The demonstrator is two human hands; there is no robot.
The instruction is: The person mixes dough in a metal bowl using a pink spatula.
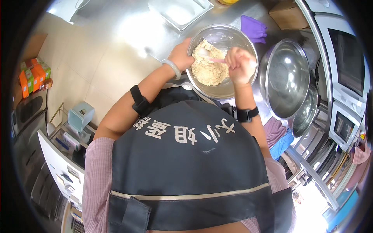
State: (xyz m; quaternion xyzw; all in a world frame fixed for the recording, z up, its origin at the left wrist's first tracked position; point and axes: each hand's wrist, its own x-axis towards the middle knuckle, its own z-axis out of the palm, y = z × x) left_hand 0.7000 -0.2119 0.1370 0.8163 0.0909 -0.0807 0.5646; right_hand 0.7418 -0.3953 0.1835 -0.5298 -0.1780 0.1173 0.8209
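A steel mixing bowl (217, 93) sits in front of me with crumbly, pale beige dough (211, 73) inside it. My left hand (182, 55), with a pale bangle at its wrist, grips the bowl's left rim. Over the right part of the bowl is my right hand (240, 65), slightly blurred, its fingers closed round the pink handle of a spatula (216, 60). The spatula's whitish blade lies against the top left of the dough. Loose crumbs and flour cling to the bowl's far inner wall.
At the right stands a larger steel bowl (286, 77), with another steel bowl (305, 112) beyond it. A purple cloth (253, 29) lies behind the mixing bowl, near a cardboard box (288, 15). A metal tray (180, 13) is at the back; ovens (345, 58) stand far right.
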